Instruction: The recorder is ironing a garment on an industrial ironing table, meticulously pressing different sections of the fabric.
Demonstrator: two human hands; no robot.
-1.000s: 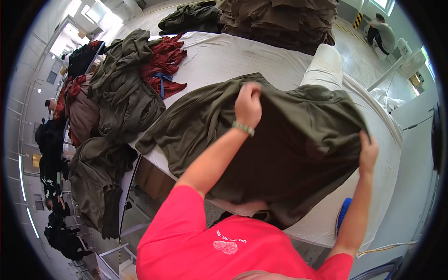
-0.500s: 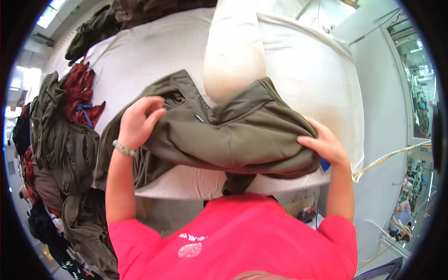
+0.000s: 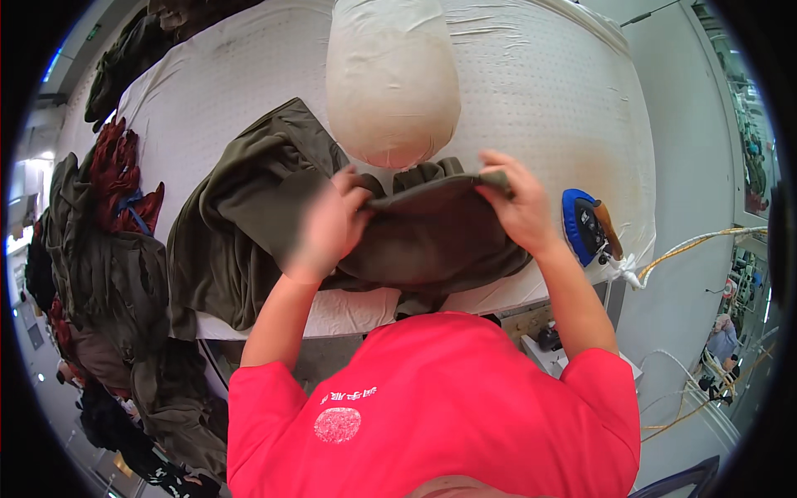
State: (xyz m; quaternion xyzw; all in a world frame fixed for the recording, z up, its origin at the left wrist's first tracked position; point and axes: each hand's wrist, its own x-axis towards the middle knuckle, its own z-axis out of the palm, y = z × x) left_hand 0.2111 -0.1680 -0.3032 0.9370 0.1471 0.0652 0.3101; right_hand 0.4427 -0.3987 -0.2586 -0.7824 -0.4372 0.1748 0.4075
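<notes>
An olive-green garment [image 3: 432, 228] lies crosswise on a white padded ironing table [image 3: 531, 91], its left part [image 3: 216, 224] in loose folds. My right hand [image 3: 525, 206] is closed on the garment's upper edge, pinching it between thumb and fingers. Blurred by motion, my left hand [image 3: 328, 222] has its fingers curled over the cloth near the middle of the same edge. Just beyond both hands rises a rounded, cloth-covered pressing form [image 3: 394, 83]. To the right of my right hand, an iron [image 3: 586, 228] with a blue rim and brown handle rests at the table's edge.
Olive garments [image 3: 116, 274] hang in a heap left of the table, with a dark red garment [image 3: 116, 174] above them. More dark clothing [image 3: 133, 66] lies at the far left. A yellowish cord [image 3: 697, 241] runs right from the iron, past a grey wall [image 3: 664, 124].
Both hands have moved inward and gripped the garment's upper edge. The garment's right end has been drawn left and folded over, away from the pressing form, bringing the iron into full view.
</notes>
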